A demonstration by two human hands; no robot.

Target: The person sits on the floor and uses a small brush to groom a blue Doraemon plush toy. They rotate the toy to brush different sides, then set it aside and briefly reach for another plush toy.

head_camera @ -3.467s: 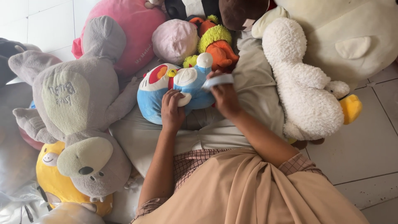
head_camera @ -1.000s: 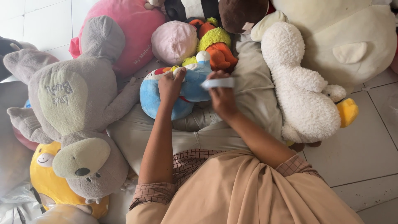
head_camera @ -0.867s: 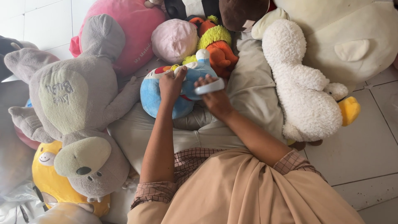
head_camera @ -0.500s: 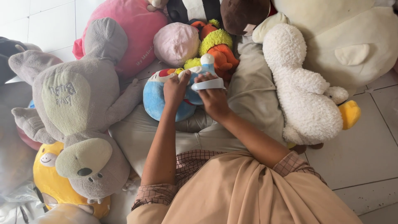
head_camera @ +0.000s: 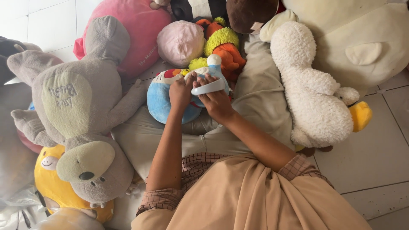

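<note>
Our left hand (head_camera: 181, 91) grips the round blue plush toy (head_camera: 164, 100), hemmed between the grey plush elephant (head_camera: 81, 110) and white fluffy plush duck (head_camera: 313, 102). Our right hand (head_camera: 215, 100) clasps a small white handheld device (head_camera: 208, 87), its underside hidden.

Pale tiled floor (head_camera: 375, 170) down here, thin dark grout lines crossing at lower right. More white tiles (head_camera: 38, 21) up in the top-left corner, washed in soft, even daylight. Crinkled clear plastic (head_camera: 17, 208) at bottom left, catching a dull shine.
</note>
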